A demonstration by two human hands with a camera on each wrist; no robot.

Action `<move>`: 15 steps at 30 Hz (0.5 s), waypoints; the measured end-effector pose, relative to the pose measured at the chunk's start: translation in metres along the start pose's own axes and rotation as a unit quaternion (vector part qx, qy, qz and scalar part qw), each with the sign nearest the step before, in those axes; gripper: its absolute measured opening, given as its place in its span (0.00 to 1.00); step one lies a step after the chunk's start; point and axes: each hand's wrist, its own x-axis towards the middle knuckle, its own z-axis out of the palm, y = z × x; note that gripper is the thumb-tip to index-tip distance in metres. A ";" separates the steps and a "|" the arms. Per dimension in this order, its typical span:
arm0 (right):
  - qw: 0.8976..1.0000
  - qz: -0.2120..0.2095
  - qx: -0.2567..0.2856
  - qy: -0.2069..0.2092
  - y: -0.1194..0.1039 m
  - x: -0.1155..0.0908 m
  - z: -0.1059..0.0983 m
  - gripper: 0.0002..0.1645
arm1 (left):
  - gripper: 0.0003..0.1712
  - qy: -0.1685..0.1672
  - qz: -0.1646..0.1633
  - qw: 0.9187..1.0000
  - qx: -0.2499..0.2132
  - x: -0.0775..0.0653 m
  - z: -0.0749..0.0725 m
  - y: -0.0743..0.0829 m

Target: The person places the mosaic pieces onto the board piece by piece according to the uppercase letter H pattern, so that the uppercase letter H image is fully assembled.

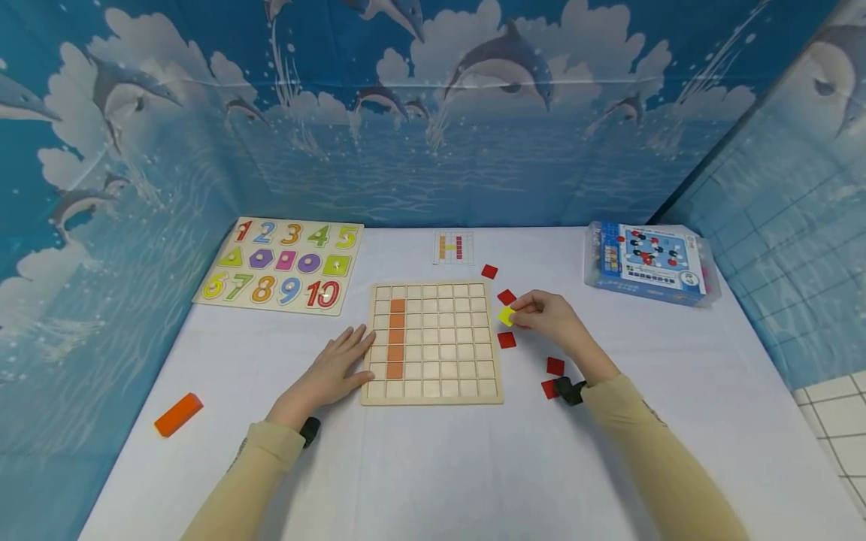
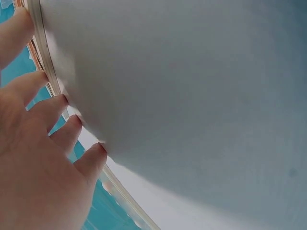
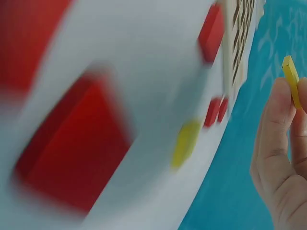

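Observation:
A wooden grid board (image 1: 448, 388) lies on the white table, with a column of orange square tiles (image 1: 395, 336) in its left part. My left hand (image 1: 330, 373) is spread flat at the board's left edge, its fingertips and thumb on the rim. Just past the right edge, my right hand (image 1: 551, 321) pinches a yellow square tile (image 1: 506, 315) between thumb and fingers; the right wrist view shows that yellow tile (image 3: 291, 81) raised. Red tiles (image 1: 507, 340) lie scattered around this hand. Another yellow tile (image 3: 185, 143) rests on the table, hidden under the hand in the head view.
A small pattern card (image 1: 454, 247) lies behind the board. At the back left is a number-and-shape puzzle board (image 1: 223, 299); an orange block (image 1: 179, 415) sits at the left. A plastic box (image 1: 649, 263) with a blue label stands at the back right, near the dolphin-print curtain (image 1: 433, 173).

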 end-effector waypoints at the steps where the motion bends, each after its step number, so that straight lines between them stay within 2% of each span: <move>1: 1.000 -0.003 0.002 -0.002 -0.004 0.002 0.005 0.19 | 0.43 0.000 0.001 1.000 0.001 0.000 0.000 0.000; 9: 0.999 -0.035 0.007 -0.031 -0.039 0.015 0.048 0.13 | 0.43 -0.003 -0.001 1.000 0.003 0.000 0.001 0.000; 15: 0.996 -0.069 0.013 -0.055 -0.056 0.022 0.078 0.08 | 0.43 -0.002 -0.004 1.000 0.005 0.001 0.001 0.000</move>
